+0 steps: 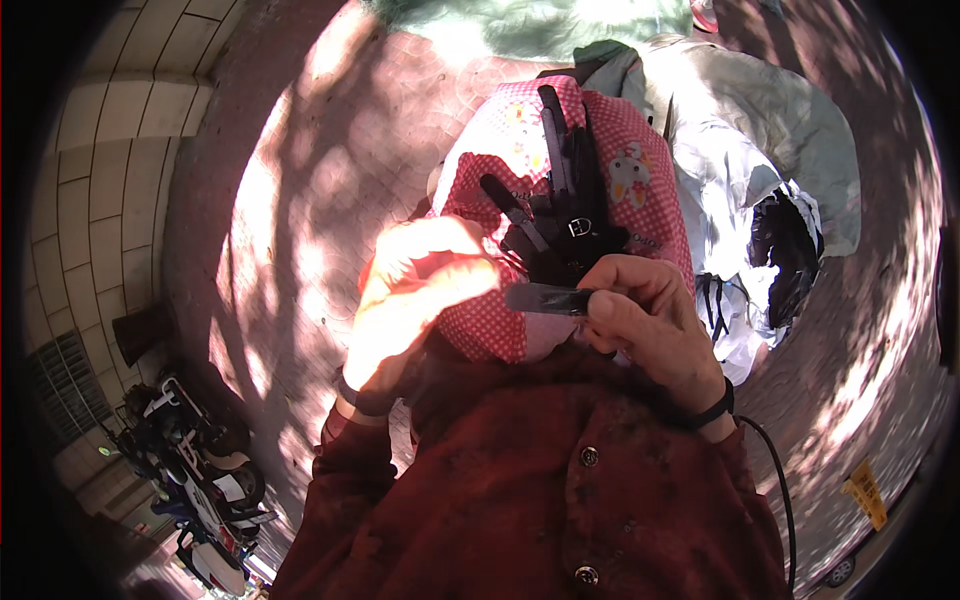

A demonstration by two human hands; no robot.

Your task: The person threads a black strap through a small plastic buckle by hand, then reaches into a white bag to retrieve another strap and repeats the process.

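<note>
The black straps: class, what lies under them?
The black straps lie on a red checked cloth. Whatever the cloth covers is hidden. The right hand pinches one strap's end.

At the centre of the frame, the flat strip [547, 298] pinched between the left hand [420, 300] and the right hand [650, 320] looks like smooth, faintly glossy dark plastic or leather, and the black straps [560, 200] above it look matt, one carrying a small shiny metal buckle [580, 228]. They lie on soft red-and-white checked cloth [640, 170] with printed figures. The maroon shirt [540, 490] is matt woven fabric with glossy buttons; the ground [330, 150] is rough brick paving.
</note>
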